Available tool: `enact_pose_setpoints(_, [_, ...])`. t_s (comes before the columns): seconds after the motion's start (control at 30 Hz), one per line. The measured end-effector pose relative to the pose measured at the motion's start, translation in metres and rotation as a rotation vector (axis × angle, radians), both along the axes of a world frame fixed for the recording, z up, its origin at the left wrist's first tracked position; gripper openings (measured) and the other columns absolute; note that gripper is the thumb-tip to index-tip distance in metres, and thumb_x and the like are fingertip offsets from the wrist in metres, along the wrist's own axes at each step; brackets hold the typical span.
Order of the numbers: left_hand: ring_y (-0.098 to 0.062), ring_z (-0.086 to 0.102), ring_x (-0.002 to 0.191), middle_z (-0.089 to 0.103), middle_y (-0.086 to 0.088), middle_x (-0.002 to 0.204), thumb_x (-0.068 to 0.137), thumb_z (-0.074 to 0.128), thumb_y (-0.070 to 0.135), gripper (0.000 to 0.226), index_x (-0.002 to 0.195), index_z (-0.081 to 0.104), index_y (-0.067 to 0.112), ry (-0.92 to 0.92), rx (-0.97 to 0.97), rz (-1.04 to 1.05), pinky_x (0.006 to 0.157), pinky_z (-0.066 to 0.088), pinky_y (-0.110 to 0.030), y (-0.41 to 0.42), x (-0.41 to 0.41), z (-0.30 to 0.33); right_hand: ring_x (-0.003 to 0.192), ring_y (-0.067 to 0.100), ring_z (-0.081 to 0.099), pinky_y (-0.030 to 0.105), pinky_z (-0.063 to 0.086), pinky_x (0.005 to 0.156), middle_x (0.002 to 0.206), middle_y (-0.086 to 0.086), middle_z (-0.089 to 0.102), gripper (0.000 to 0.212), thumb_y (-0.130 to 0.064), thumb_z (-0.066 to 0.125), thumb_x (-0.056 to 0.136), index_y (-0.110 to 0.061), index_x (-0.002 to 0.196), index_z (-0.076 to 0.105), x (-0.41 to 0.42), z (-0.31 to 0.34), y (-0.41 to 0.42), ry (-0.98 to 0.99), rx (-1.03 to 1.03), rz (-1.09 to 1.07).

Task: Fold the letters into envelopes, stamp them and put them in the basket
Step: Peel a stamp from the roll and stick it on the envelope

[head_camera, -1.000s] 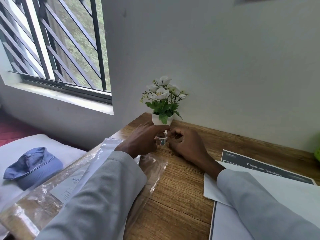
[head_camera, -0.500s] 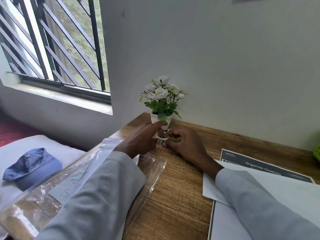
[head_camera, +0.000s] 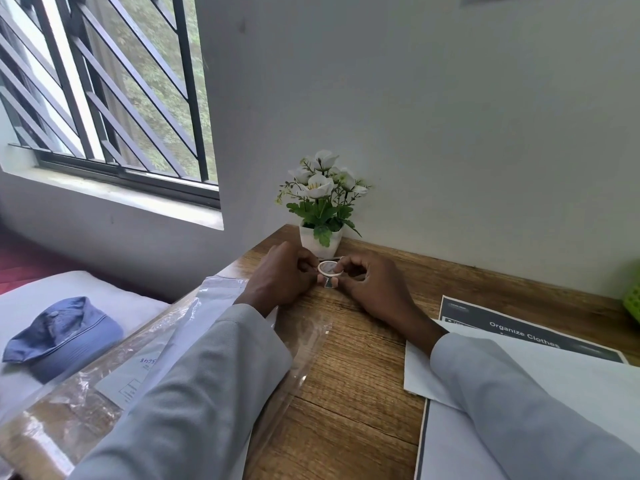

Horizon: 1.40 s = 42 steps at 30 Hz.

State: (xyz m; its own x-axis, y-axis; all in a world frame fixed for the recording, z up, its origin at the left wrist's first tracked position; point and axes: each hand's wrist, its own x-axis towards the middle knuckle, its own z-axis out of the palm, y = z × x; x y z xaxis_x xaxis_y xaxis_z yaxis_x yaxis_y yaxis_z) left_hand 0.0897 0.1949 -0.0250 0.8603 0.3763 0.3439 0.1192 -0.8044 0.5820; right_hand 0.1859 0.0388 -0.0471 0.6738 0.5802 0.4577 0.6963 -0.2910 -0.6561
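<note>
A small white roll of stamps point(head_camera: 329, 269) sits between both hands, held just above the wooden bench point(head_camera: 360, 375) in front of a white pot of artificial flowers point(head_camera: 320, 206). The left hand point(head_camera: 280, 278) pinches the roll's left side with curled fingers; the right hand point(head_camera: 375, 287) grips its right side, a stamp hanging beneath. A clear plastic sleeve of envelopes point(head_camera: 114, 379) lies under the left forearm. White letter sheets point(head_camera: 585, 372) lie under the right forearm, over a printed page reading "Organize Clothes". A green basket point(head_camera: 633, 299) shows at the right edge. A blue cap point(head_camera: 64, 336) rests on the bed
</note>
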Motion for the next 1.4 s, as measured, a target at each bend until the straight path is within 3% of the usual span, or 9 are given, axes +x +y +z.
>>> enact_pose_setpoints(0.13, [-0.008, 0.064, 0.072, 0.074, 0.004, 0.082, 0.077, 0.078, 0.018, 0.015, 0.092, 0.078, 0.018, -0.026, -0.002, 0.013, 0.061, 0.049, -0.022, -0.001, -0.001, -0.001, 0.09, 0.011, 0.067, 0.03, 0.056, 0.076, 0.1, -0.005, 0.074, 0.014, -0.022, 0.078, 0.078, -0.024, 0.091, 0.074, 0.001, 0.002, -0.002, 0.032, -0.007, 0.023])
enact_pose_setpoints(0.3, [-0.015, 0.066, 0.077, 0.072, 0.003, 0.081, 0.077, 0.08, 0.018, 0.01, 0.086, 0.076, 0.018, -0.045, -0.003, 0.028, 0.067, 0.056, -0.032, -0.003, -0.002, 0.001, 0.093, 0.012, 0.066, 0.031, 0.054, 0.08, 0.104, -0.003, 0.073, 0.014, -0.019, 0.076, 0.081, -0.025, 0.093, 0.073, 0.0, 0.003, -0.002, 0.049, -0.023, 0.032])
enact_pose_setpoints(0.53, [-0.015, 0.06, 0.1, 0.065, 0.004, 0.116, 0.073, 0.082, 0.033, 0.037, 0.107, 0.071, 0.023, 0.0, 0.138, -0.101, 0.085, 0.053, -0.039, -0.013, -0.004, 0.004, 0.091, 0.011, 0.066, 0.028, 0.053, 0.078, 0.101, -0.003, 0.074, 0.017, -0.014, 0.072, 0.084, -0.021, 0.099, 0.075, 0.001, 0.003, -0.003, 0.039, -0.019, 0.038])
enact_pose_setpoints(0.67, [-0.014, 0.06, 0.1, 0.066, 0.004, 0.116, 0.072, 0.082, 0.035, 0.035, 0.103, 0.072, 0.021, 0.028, 0.18, -0.094, 0.085, 0.054, -0.039, -0.01, -0.002, 0.002, 0.084, 0.012, 0.066, 0.024, 0.052, 0.072, 0.092, -0.002, 0.073, 0.03, -0.006, 0.073, 0.08, -0.02, 0.107, 0.074, 0.0, 0.002, -0.004, 0.043, -0.007, 0.042])
enact_pose_setpoints(0.8, [-0.015, 0.062, 0.096, 0.069, 0.003, 0.11, 0.071, 0.082, 0.038, 0.033, 0.097, 0.074, 0.019, 0.011, 0.167, -0.102, 0.082, 0.055, -0.038, -0.01, -0.001, 0.002, 0.085, 0.009, 0.066, 0.015, 0.048, 0.068, 0.097, -0.004, 0.073, 0.034, -0.005, 0.073, 0.081, -0.02, 0.111, 0.074, 0.001, 0.003, -0.003, 0.027, -0.028, 0.041])
enact_pose_setpoints(0.97, [-0.015, 0.061, 0.093, 0.07, 0.002, 0.104, 0.072, 0.082, 0.035, 0.027, 0.093, 0.074, 0.02, -0.007, 0.167, -0.082, 0.079, 0.055, -0.037, -0.01, -0.001, 0.0, 0.091, 0.012, 0.066, 0.025, 0.053, 0.077, 0.102, -0.001, 0.074, 0.032, -0.007, 0.075, 0.08, -0.02, 0.109, 0.075, 0.001, 0.002, -0.003, 0.017, -0.042, 0.037])
enact_pose_setpoints(1.2, [-0.015, 0.063, 0.096, 0.071, 0.004, 0.109, 0.076, 0.076, 0.021, 0.023, 0.099, 0.074, 0.024, 0.034, 0.191, -0.114, 0.081, 0.056, -0.037, -0.009, -0.003, 0.002, 0.089, 0.011, 0.066, 0.02, 0.051, 0.074, 0.102, -0.001, 0.075, 0.032, -0.008, 0.074, 0.08, -0.02, 0.11, 0.075, 0.0, 0.002, -0.003, -0.003, -0.04, 0.026])
enact_pose_setpoints(1.4, [-0.021, 0.06, 0.108, 0.068, -0.004, 0.118, 0.076, 0.072, 0.006, 0.037, 0.11, 0.067, 0.021, 0.026, 0.124, -0.096, 0.087, 0.051, -0.033, -0.011, -0.006, 0.005, 0.086, 0.01, 0.068, 0.036, 0.059, 0.078, 0.1, -0.003, 0.075, 0.034, -0.025, 0.08, 0.076, -0.022, 0.109, 0.075, -0.003, 0.006, -0.004, 0.058, -0.018, 0.021])
